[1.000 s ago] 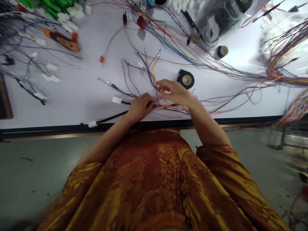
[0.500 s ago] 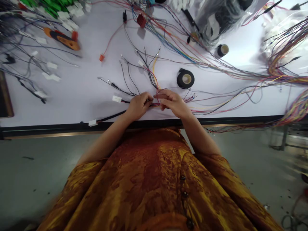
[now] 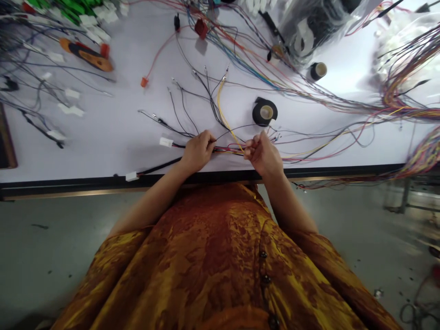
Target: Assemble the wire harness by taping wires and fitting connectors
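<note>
Near the table's front edge, my left hand (image 3: 198,152) is closed on a bundle of wires (image 3: 228,149), fingers pinched at its left part. To its right my right hand (image 3: 263,153) has its fingers curled together on wires of the same bundle, by the lower end of a yellow wire (image 3: 220,103). Black wires with metal tips fan out above and left of my left hand. A white connector (image 3: 166,142) lies left of that hand, and another (image 3: 131,176) sits at the table edge on a black cable. A black tape roll (image 3: 265,112) rests above my right hand.
Orange-handled pliers (image 3: 90,56) lie upper left, among loose wires and green parts (image 3: 74,11). A smaller tape roll (image 3: 318,71) and a plastic bag (image 3: 305,34) are upper right. Long coloured wires (image 3: 343,107) cross the right side. A dark-edged object (image 3: 7,137) is far left.
My right hand has moved right, away from my left hand, and its fingers have curled in. The yellow wire now reaches down toward it. My left hand has hardly moved.
</note>
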`<state>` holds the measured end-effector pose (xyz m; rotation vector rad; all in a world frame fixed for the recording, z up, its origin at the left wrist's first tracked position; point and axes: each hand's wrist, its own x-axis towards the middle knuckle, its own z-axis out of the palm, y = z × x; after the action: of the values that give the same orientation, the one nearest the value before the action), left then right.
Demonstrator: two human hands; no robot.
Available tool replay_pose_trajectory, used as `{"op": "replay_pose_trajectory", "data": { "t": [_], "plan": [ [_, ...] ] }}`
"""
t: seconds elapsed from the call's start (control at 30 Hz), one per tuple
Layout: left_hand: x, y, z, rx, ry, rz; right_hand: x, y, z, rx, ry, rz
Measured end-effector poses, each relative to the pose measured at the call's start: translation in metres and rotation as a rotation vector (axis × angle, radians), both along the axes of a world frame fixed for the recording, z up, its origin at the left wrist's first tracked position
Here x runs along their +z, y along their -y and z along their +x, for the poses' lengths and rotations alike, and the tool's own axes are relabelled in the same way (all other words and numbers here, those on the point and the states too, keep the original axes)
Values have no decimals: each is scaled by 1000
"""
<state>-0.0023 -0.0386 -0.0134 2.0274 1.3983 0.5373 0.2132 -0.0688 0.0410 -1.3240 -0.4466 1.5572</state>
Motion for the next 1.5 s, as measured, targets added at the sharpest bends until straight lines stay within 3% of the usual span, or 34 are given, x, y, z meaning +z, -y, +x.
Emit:
{"op": "replay_pose_trajectory", "data": {
  "t": [0.1,0.23,0.33,0.43,0.57,0.63,0.7,0.87,0.97,1.03,1.1,1.2,1.3,1.4,1.5],
  "plan": [
    [0,0,1,4,37,16,4,17,-2,161,2,23],
    [1,-1,0,-76,171,57,15,29,-20,318,190,315],
    [1,-1,-4,-141,181,87,15,13,-43,332,327,523],
    [-6,1,-7,-176,136,115,11,-15,-65,414,597,572],
    [-23,0,-3,59,129,31,18,-32,-83,819,990,636],
    [-26,-1,0,152,121,-31,23,-28,-83,923,1060,680],
    [-21,-1,3,141,103,-47,21,-22,-75,894,1081,700],
    [1,4,5,8,81,58,-5,-16,-30,559,1020,620],
    [5,4,6,-15,23,69,-12,-23,-4,470,761,451],
    [5,4,7,-27,38,59,-9,-30,5,406,518,352],
    [4,4,7,-35,77,44,-2,-37,10,346,413,283],
    [4,4,7,-21,113,29,9,-38,15,436,535,262],
    [5,7,8,16,164,24,11,-31,18,551,764,361],
    [7,8,8,24,275,-6,1,-28,13,593,1027,448],
    [7,8,6,15,346,-23,-17,-34,3,618,1166,410]
  ]
}}
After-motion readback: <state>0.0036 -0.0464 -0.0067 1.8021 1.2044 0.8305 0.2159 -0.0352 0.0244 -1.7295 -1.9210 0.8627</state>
